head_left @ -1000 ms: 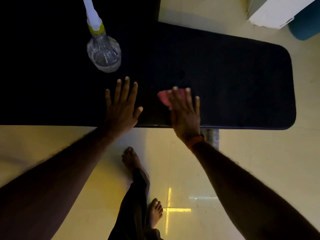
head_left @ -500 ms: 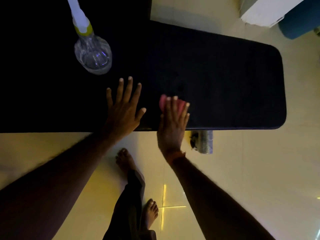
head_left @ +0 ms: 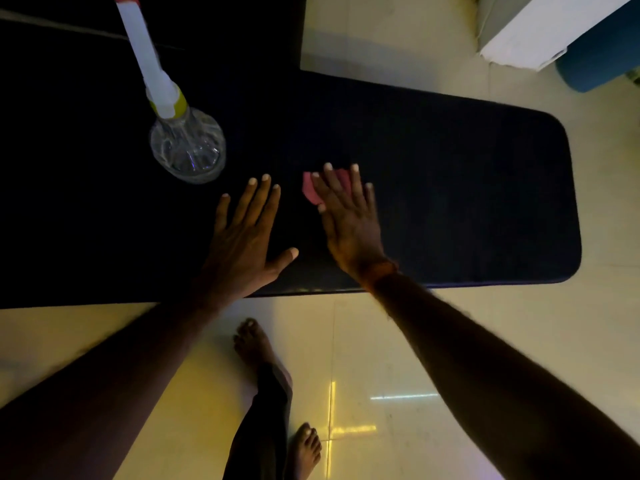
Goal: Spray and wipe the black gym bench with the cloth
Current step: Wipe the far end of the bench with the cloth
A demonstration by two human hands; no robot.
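Wiping under way, spraying seemingly done.
Right hand [head_left: 349,216] presses the pink cloth [head_left: 310,190] flat on the tabletop [head_left: 467,188]; left hand [head_left: 244,244] lies open, empty; spray bottle [head_left: 187,143] stands aside.

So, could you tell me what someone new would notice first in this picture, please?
Two bare hands lie flat on the black bench: the left hand spread and empty, the right hand pressing a pink cloth near the middle. A clear spray bottle with a white nozzle stands on the bench, left of the hands.
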